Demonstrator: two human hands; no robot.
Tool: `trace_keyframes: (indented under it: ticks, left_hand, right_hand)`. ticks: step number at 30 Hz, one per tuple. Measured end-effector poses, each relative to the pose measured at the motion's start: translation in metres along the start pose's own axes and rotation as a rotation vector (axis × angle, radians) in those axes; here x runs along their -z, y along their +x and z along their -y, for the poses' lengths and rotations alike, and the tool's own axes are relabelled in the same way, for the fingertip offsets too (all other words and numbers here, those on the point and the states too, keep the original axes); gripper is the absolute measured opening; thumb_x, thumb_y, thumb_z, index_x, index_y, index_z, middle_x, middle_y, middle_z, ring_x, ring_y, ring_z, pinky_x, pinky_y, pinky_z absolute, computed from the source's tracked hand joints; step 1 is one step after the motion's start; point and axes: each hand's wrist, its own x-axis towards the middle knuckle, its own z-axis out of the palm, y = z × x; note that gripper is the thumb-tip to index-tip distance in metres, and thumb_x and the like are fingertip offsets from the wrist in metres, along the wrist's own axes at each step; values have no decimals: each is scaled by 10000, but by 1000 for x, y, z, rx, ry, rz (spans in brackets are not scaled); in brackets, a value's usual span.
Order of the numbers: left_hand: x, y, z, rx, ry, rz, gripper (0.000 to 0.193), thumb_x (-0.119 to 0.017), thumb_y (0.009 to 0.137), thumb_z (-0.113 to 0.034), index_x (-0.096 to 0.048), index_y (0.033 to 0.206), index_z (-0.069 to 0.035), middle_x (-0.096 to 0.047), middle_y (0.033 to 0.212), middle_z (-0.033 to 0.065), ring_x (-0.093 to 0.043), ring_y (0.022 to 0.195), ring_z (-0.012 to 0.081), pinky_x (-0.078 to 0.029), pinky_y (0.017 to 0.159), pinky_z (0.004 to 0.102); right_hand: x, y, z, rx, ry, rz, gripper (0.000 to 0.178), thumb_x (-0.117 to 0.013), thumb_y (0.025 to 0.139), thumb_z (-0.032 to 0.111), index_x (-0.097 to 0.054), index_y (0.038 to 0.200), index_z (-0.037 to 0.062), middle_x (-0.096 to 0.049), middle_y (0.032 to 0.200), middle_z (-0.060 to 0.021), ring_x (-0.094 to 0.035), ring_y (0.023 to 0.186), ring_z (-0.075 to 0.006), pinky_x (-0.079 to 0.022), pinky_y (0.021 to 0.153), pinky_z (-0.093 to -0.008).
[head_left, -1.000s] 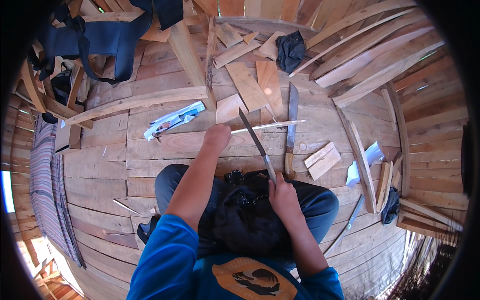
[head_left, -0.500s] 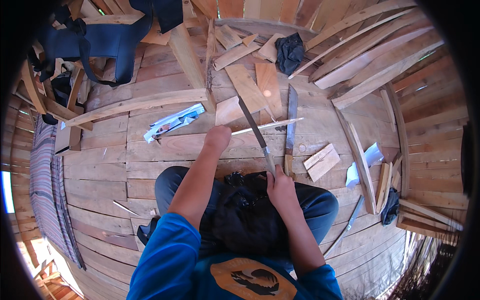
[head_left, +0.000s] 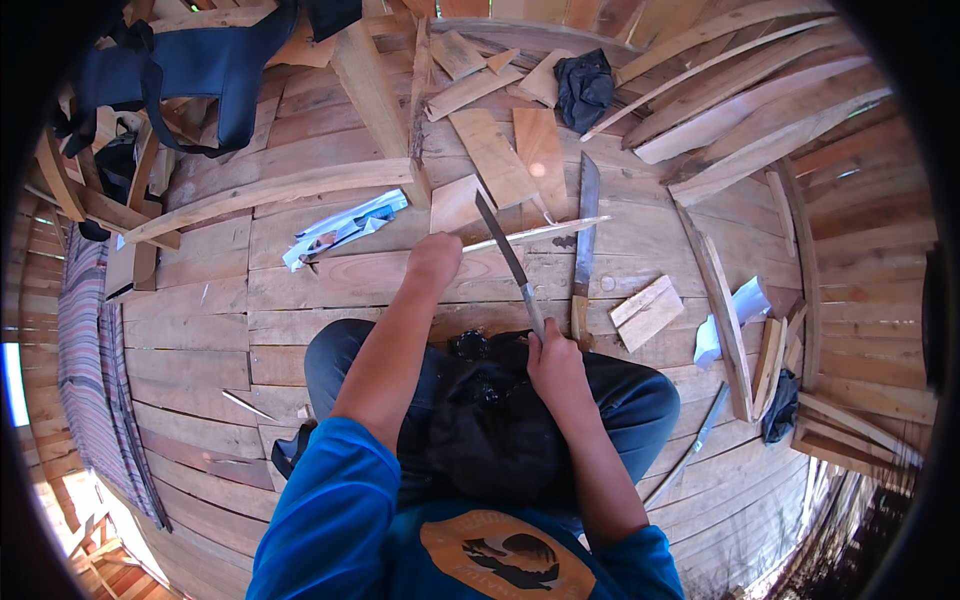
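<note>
My left hand [head_left: 435, 266] is closed round one end of a thin pale wooden stick [head_left: 560, 229], which points to the right. In my right hand [head_left: 558, 366] is the handle of a long narrow knife [head_left: 507, 248]. Its blade slants up and to the left, crossing the stick a little beyond my left fist; whether it touches the stick I cannot tell. A machete [head_left: 586, 220] with a wooden handle lies on the floor just right of the knife, past the stick's far part. A dark cloth [head_left: 495, 430] covers my lap between my bent knees.
Flat boards [head_left: 494, 155] and a black plastic bag [head_left: 584, 88] lie ahead. A crumpled blue-white wrapper [head_left: 345, 232] is at left, beside a wooden frame [head_left: 270, 195]. To the right are a small wood block [head_left: 647, 313], an upright-edged plank [head_left: 718, 310] and a long thin blade-like strip [head_left: 688, 447].
My right hand and the knife have shifted slightly up and left, the blade crossing the stick nearer my left fist. The stick's free end tilts a little higher. Both grips stay the same.
</note>
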Motion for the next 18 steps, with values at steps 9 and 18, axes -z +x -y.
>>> trace_keyframes:
  ticks: [9, 18]
  left_hand:
    - [7, 0, -5, 18, -9, 34, 215, -655, 855, -214, -718, 932, -24, -674, 1003, 223, -658, 954, 375, -528, 856, 455]
    - [41, -25, -7, -136, 82, 12, 201, -688, 816, -222, -713, 893, -38, -681, 942, 190, -667, 903, 348, -538, 811, 436]
  right_hand:
    - [23, -8, 8, 24, 14, -26, 221, -553, 942, 173, -524, 1036, -26, -622, 697, -291, -629, 682, -485, -521, 624, -568]
    - [69, -70, 0, -40, 229, -54, 172, -552, 959, 141, -533, 988, -27, -596, 667, -250, -624, 664, -455, -465, 549, -483]
